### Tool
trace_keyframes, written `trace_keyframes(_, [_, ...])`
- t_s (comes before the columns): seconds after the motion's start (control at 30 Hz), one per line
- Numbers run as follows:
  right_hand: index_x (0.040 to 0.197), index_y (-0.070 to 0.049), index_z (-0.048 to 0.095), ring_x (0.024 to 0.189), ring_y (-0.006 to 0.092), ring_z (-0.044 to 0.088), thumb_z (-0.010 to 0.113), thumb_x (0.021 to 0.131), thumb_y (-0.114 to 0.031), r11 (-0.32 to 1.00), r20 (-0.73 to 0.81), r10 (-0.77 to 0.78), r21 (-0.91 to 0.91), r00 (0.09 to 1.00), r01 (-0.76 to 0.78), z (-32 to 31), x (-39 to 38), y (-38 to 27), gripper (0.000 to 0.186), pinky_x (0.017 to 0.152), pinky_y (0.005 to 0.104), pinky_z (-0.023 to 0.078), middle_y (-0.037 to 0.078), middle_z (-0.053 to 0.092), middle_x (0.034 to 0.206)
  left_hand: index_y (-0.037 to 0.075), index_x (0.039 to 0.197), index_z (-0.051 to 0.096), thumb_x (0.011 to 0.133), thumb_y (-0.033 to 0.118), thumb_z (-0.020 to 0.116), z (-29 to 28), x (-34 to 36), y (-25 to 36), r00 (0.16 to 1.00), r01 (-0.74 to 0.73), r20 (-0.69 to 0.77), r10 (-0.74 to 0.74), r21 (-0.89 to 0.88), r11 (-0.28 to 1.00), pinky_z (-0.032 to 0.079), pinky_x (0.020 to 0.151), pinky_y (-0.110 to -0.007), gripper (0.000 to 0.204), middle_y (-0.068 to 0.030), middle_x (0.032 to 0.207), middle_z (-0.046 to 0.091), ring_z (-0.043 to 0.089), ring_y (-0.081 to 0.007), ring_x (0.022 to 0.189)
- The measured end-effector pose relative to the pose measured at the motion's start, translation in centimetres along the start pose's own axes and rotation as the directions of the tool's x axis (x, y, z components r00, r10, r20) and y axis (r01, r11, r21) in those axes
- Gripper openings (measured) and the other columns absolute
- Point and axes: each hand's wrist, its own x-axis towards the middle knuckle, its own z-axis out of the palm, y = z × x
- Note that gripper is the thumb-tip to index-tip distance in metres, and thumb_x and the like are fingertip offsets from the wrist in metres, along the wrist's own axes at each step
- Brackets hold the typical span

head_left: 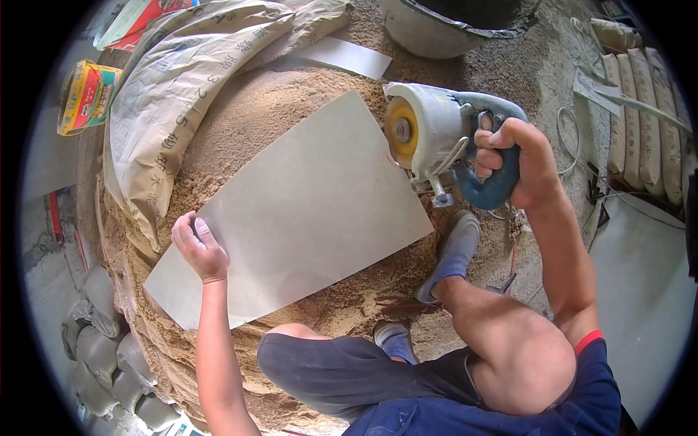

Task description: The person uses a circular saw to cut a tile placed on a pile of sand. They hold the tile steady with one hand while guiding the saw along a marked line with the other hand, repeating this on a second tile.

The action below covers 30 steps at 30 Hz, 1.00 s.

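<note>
A large pale grey tile (305,211) lies on a heap of sand, its corners pointing away, right and left. My left hand (200,248) grips the tile's left edge, with the thumb on top. In my right hand (512,152) is a handheld tile cutter (436,120), held by its dark blue loop handle. Its yellow disc (401,129) faces left at the tile's right far edge. Whether the disc touches the tile or turns, I cannot tell. A bolt-like metal knob (440,195) hangs under the cutter, near the tile's edge.
Sand (247,138) surrounds the tile. An empty-looking paper sack (182,102) lies far left, beside a yellow tub (89,98). A pale tile strip (342,57) and a grey bucket (429,33) are behind. Full sacks (647,116) stand right. My shoe (456,251) is close below the cutter.
</note>
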Motion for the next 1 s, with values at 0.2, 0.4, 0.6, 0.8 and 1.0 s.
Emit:
trace_keyframes(0.2, [0.084, -0.007, 0.052, 0.060, 0.0093, 0.046, 0.055, 0.075, -0.007, 1.000, -0.025, 0.005, 0.001, 1.000, -0.005, -0.11, -0.20, -0.01, 0.010, 0.058, 0.0273, 0.042, 0.001, 0.051, 0.076, 0.000, 0.109, 0.059, 0.098, 0.015, 0.053, 0.05, -0.09, -0.04, 1.000, 0.005, 0.002, -0.005, -0.005, 1.000, 0.041, 0.096, -0.044, 0.020, -0.0141, 0.107, 0.059, 0.054, -0.0327, 0.105])
trace_keyframes(0.4, [0.084, -0.007, 0.052, 0.061, 0.0092, 0.045, 0.055, 0.075, -0.007, 1.000, 0.007, -0.005, 0.006, 1.000, 0.005, 0.34, -0.03, -0.08, 0.009, 0.059, 0.0273, 0.042, 0.000, 0.051, 0.075, 0.000, 0.110, 0.059, 0.098, 0.015, 0.053, -0.02, 0.00, -0.02, 1.000, -0.004, -0.001, 0.004, -0.001, 1.000, 0.041, 0.097, -0.044, 0.020, -0.0144, 0.108, 0.059, 0.054, -0.0328, 0.106])
trace_keyframes(0.6, [0.083, -0.007, 0.052, 0.060, 0.0086, 0.045, 0.054, 0.076, -0.007, 1.000, -0.023, -0.009, -0.018, 1.000, 0.008, 0.34, -0.21, 0.06, 0.008, 0.058, 0.0275, 0.042, 0.000, 0.051, 0.075, 0.000, 0.109, 0.059, 0.098, 0.015, 0.052, 0.09, -0.01, -0.04, 1.000, 0.003, -0.002, -0.003, -0.014, 1.000, 0.040, 0.098, -0.044, 0.020, -0.0144, 0.108, 0.059, 0.054, -0.0327, 0.106])
trace_keyframes(0.8, [0.083, -0.007, 0.052, 0.060, 0.0083, 0.046, 0.054, 0.076, -0.007, 1.000, 0.001, 0.021, 0.004, 1.000, -0.021, -0.39, -0.15, 0.01, 0.007, 0.057, 0.0276, 0.042, 0.000, 0.051, 0.076, 0.000, 0.109, 0.059, 0.098, 0.015, 0.052, 0.10, -0.15, -0.25, 1.000, 0.002, -0.003, -0.002, -0.013, 1.000, 0.041, 0.097, -0.044, 0.019, -0.0144, 0.107, 0.059, 0.054, -0.0328, 0.106])
trace_keyframes(1.0, [0.083, -0.007, 0.053, 0.060, 0.0092, 0.045, 0.055, 0.076, -0.008, 1.000, 0.004, 0.015, -0.015, 1.000, -0.015, 0.21, -0.34, -0.22, 0.007, 0.059, 0.0279, 0.042, 0.000, 0.051, 0.076, 0.000, 0.109, 0.059, 0.098, 0.015, 0.053, 0.06, -0.05, -0.19, 1.000, 0.007, 0.002, -0.007, -0.009, 1.000, 0.041, 0.097, -0.044, 0.019, -0.0146, 0.107, 0.059, 0.054, -0.0329, 0.105])
